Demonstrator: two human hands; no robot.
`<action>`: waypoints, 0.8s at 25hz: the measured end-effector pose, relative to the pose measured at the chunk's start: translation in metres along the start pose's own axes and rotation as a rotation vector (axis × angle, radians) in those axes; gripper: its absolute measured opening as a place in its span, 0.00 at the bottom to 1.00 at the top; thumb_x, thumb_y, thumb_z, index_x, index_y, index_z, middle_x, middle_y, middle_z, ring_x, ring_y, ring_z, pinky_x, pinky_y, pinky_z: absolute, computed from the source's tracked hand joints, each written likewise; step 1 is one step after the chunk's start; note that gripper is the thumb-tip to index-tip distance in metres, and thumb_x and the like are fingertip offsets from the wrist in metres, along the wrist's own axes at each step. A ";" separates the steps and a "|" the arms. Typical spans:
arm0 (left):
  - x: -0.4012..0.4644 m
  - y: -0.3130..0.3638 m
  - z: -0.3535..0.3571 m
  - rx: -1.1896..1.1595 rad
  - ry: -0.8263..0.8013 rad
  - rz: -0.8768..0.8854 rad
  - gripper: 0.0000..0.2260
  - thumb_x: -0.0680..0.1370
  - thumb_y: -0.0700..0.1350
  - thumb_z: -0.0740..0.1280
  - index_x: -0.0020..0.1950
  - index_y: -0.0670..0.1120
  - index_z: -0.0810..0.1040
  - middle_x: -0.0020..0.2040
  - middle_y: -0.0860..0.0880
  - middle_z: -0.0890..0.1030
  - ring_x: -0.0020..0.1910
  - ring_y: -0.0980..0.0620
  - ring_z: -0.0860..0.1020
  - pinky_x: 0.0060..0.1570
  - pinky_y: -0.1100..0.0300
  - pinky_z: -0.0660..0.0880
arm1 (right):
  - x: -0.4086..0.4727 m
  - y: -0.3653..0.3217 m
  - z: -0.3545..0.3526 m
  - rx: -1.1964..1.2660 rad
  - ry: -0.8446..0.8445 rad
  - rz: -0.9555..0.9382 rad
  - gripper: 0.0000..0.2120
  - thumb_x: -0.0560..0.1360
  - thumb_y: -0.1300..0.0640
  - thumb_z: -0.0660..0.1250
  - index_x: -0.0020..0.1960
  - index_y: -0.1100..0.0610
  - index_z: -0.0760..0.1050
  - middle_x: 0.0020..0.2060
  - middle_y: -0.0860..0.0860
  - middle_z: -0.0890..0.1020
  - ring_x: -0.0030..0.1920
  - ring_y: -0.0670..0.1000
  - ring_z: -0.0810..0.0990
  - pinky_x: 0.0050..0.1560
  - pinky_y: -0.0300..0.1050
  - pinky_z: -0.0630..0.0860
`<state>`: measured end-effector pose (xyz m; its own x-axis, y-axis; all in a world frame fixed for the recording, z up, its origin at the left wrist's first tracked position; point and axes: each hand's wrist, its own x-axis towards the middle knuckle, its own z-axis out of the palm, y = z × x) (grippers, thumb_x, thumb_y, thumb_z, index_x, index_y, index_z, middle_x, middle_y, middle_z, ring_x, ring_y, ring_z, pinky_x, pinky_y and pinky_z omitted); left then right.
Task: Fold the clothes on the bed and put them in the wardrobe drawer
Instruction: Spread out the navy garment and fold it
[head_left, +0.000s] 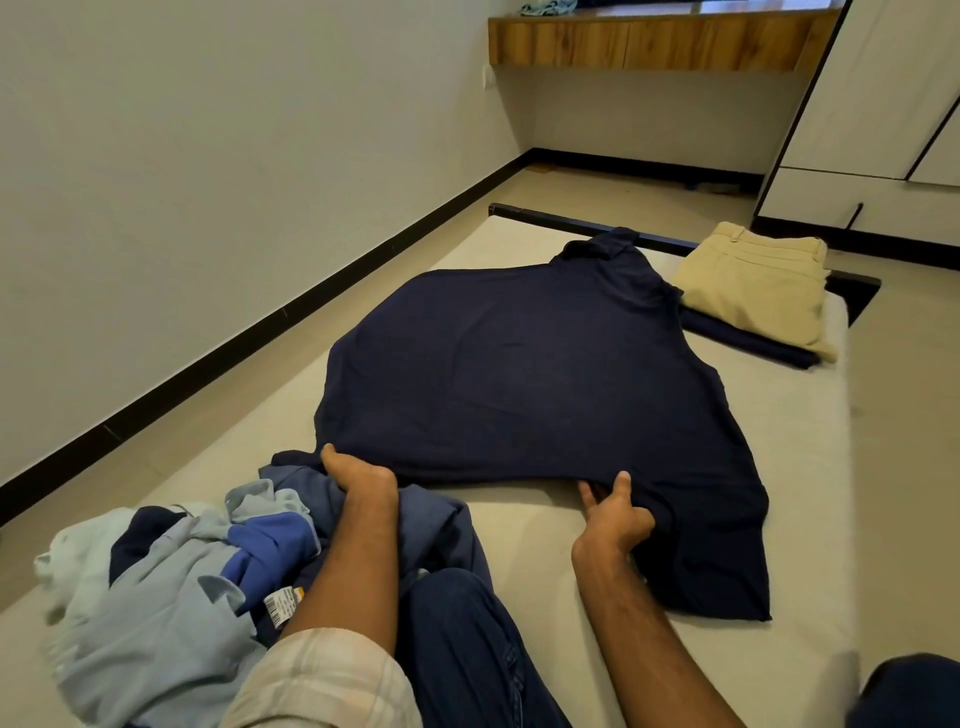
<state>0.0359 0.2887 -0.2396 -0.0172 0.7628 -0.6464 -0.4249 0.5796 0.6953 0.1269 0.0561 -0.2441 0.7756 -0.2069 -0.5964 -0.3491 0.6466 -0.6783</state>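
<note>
A dark navy shirt (524, 364) lies spread flat on the beige mattress (795, 467), collar toward the far end. My left hand (358, 475) grips its near edge at the left. My right hand (615, 512) pinches the near hem further right, thumb on top of the cloth. Beside my left arm sits a heap of unfolded blue and pale clothes (171, 571). At the mattress's far right corner, folded beige trousers (758, 286) rest on a folded dark garment (748, 340). The white wardrobe (883, 104) stands beyond, with a drawer (810, 200) at its base.
A wall with black skirting runs along the left of the bed. A wooden shelf (649, 44) hangs on the far wall with a bluish cloth on top. My knees in dark jeans (467, 649) rest on the mattress. Tiled floor lies to the right.
</note>
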 end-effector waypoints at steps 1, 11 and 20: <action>0.006 -0.005 -0.008 0.094 -0.015 0.056 0.26 0.83 0.58 0.53 0.77 0.45 0.66 0.75 0.46 0.69 0.72 0.45 0.69 0.72 0.53 0.66 | -0.002 -0.003 0.000 -0.016 -0.017 -0.018 0.08 0.82 0.59 0.65 0.58 0.63 0.71 0.46 0.50 0.77 0.44 0.50 0.81 0.53 0.55 0.82; 0.012 0.020 0.022 -0.001 0.204 0.067 0.25 0.84 0.40 0.60 0.79 0.35 0.56 0.77 0.34 0.63 0.75 0.35 0.63 0.72 0.43 0.62 | 0.001 -0.033 0.008 -0.157 -0.062 -0.190 0.22 0.83 0.50 0.65 0.65 0.68 0.75 0.50 0.51 0.80 0.46 0.57 0.85 0.47 0.45 0.85; 0.053 0.047 0.030 0.008 0.283 0.452 0.19 0.77 0.54 0.63 0.64 0.46 0.76 0.60 0.48 0.80 0.56 0.52 0.80 0.61 0.56 0.76 | 0.002 -0.056 0.031 -0.332 -0.166 -0.298 0.23 0.84 0.49 0.61 0.72 0.63 0.71 0.58 0.51 0.79 0.57 0.53 0.78 0.60 0.42 0.71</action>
<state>0.0419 0.3652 -0.2320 -0.4408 0.8305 -0.3406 -0.3121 0.2139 0.9256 0.1645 0.0419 -0.1937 0.9317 -0.2100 -0.2963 -0.2266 0.3015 -0.9261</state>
